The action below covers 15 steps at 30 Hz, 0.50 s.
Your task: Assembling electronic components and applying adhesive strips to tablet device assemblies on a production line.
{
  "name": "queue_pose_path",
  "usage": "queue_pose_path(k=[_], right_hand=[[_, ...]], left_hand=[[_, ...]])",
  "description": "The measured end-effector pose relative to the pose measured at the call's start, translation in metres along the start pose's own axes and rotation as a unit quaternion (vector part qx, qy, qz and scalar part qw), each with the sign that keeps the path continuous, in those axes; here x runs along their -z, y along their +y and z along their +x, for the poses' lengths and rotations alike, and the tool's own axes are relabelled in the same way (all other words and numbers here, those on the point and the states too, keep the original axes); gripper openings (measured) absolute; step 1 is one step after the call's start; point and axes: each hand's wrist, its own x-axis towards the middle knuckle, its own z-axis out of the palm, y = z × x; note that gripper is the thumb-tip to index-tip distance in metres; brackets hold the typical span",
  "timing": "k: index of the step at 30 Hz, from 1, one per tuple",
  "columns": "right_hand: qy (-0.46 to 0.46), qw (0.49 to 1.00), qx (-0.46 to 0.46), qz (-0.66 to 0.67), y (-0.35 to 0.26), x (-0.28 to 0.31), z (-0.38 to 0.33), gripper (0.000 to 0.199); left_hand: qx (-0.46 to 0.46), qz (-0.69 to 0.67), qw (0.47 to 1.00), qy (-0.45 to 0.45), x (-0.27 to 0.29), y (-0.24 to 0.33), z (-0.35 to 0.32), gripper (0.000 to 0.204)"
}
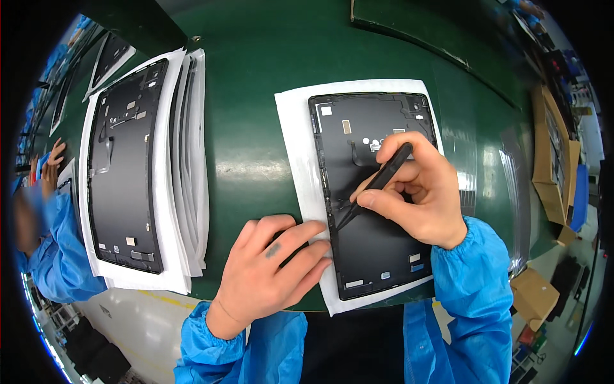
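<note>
From the head camera, your right hand [419, 195] is closed in a pen grip on a pair of black tweezers [377, 184], with the tips down on the left-centre of the dark back panel [377, 256]. That panel lies on a white sheet [295, 137] on the green worktop [252, 96], just in front of you. Your left hand [272, 269] is laid flat, fingers together and gripping nothing, with its fingertips pressing the sheet at the panel's left edge.

Keep that left hand firm, so the panel cannot slide under the tweezers. Hold the tips at a low angle and press lightly; I judge that a steep, hard push could scratch the surface or let a small part slip. What the tips are pinching is too small to make out.

To your left a stack of white sheets [192, 166] carries a second dark panel [125, 166]. Another person's blue sleeve [57, 256] shows at the far left.
</note>
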Motion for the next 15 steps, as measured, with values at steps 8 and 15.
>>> queue_pose_path(k=[8,15], right_hand=[[0.011,1.000,-0.002,0.001,-0.0013,-0.0030,0.0069,0.040],[0.006,1.000,-0.010,-0.006,-0.0037,-0.0015,0.0051,0.039]], left_hand=[[0.000,-0.007,1.000,0.000,0.0028,-0.0063,0.0020,0.027],[-0.003,0.012,1.000,-0.009,0.0025,-0.0008,0.0027,0.035]])
